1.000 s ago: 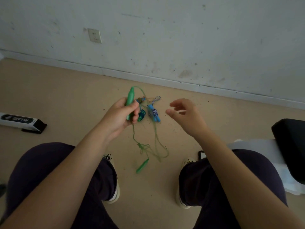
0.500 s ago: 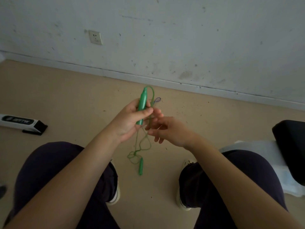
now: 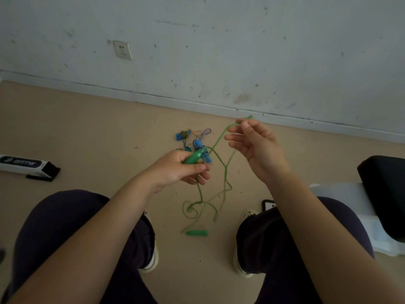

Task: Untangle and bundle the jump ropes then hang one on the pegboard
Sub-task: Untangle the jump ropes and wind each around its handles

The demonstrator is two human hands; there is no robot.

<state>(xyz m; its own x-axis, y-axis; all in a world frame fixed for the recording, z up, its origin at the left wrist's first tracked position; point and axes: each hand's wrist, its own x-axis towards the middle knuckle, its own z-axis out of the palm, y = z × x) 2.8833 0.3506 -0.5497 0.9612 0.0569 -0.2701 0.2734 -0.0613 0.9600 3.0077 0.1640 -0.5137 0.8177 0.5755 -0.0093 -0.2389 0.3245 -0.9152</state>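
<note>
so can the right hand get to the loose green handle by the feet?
Probably yes: the green handle lies uncovered between the shoes. But the right hand is pinching the cord and would have to drop it.

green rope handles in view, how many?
2. One green handle is gripped in the left hand; the other green handle dangles low between the knees. None seem hidden.

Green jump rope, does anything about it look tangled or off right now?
Yes. The green jump rope hangs in kinked, crossing loops between the left hand, gripping one green handle, and the right hand, pinching the cord. Its other handle dangles low.
</note>
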